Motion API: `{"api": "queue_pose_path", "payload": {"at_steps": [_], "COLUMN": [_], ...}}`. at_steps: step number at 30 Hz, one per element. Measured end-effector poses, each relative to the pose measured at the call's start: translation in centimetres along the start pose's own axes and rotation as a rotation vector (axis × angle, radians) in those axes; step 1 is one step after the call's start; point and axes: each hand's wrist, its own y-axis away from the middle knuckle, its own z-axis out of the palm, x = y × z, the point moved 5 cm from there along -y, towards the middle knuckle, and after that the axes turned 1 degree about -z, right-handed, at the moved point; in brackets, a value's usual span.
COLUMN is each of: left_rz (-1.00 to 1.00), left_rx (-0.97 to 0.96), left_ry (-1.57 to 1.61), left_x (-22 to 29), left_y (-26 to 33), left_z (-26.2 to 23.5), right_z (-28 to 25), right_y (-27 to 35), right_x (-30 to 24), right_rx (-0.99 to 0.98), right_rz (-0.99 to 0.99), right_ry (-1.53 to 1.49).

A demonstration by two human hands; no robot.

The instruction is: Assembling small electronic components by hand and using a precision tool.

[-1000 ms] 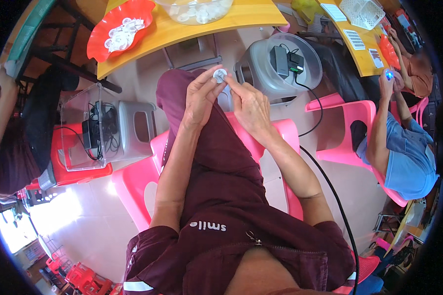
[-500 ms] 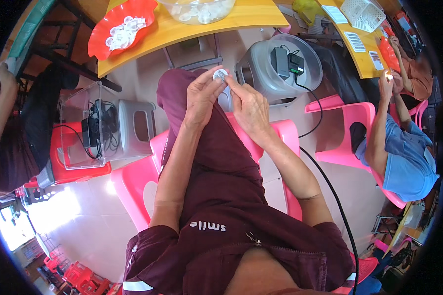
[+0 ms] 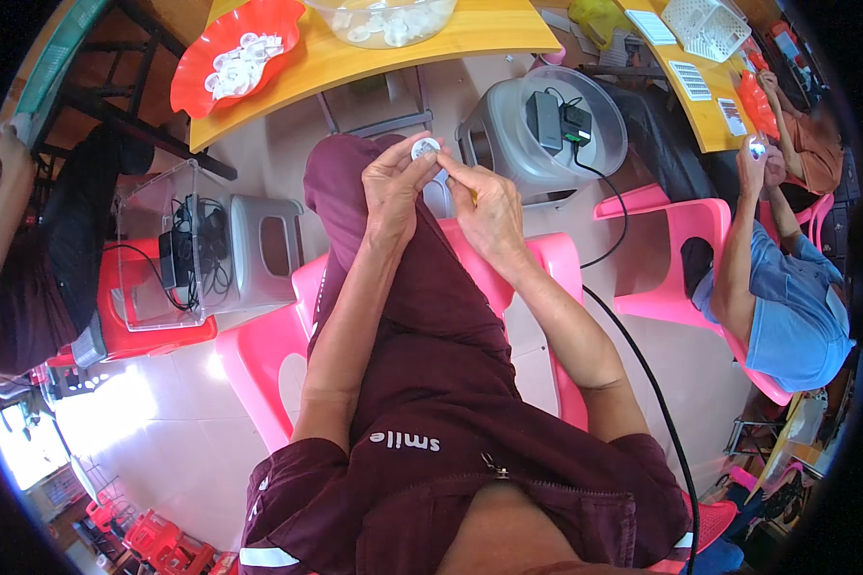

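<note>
Between the thumb and fingers of my left hand (image 3: 393, 187) is a small round white plastic piece (image 3: 425, 148), its face turned up, with a greyish part at its middle. My right hand (image 3: 489, 209) is closed in a pinch just to the right of that piece, its fingertips close to the rim. A bit of something yellow (image 3: 474, 195) shows within the right hand's grip; most of it is hidden by the fingers. Both hands are above my knees, short of the table's near edge.
On the yellow table (image 3: 355, 79) ahead are a red scalloped dish (image 3: 190, 81) of white parts and a clear bowl (image 3: 393, 29) of similar parts. A clear tub (image 3: 599, 134) with black devices stands right, a black cable (image 3: 642, 369) trailing from there. A co-worker in blue (image 3: 786, 297) sits right.
The round piece has turned its face more upward in my left hand. My right fingers have shifted slightly down off its middle, and the yellow bit now shows.
</note>
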Motion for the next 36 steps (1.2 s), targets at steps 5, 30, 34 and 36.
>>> {"api": "queue_pose_path", "payload": {"at_steps": [5, 30, 34, 36], "left_rz": [-0.021, 0.02, -0.003, -0.003], "left_rx": [-0.01, 0.032, 0.002, -0.014], "left_ry": [0.048, 0.085, 0.055, 0.07], "left_x": [0.1, -0.3, -0.1, -0.1], "left_y": [0.1, 0.0, 0.0, -0.1], "left_z": [0.0, -0.1, 0.0, -0.1], "right_z": [0.1, 0.5, 0.4, 0.4], "right_y": [-0.1, 0.2, 0.2, 0.1], "right_x": [0.4, 1.1, 0.9, 0.8], "right_rx": [-0.037, -0.026, -0.011, -0.01], "right_rz": [0.02, 0.126, 0.129, 0.117], "right_ry": [-0.105, -0.168, -0.193, -0.163]}}
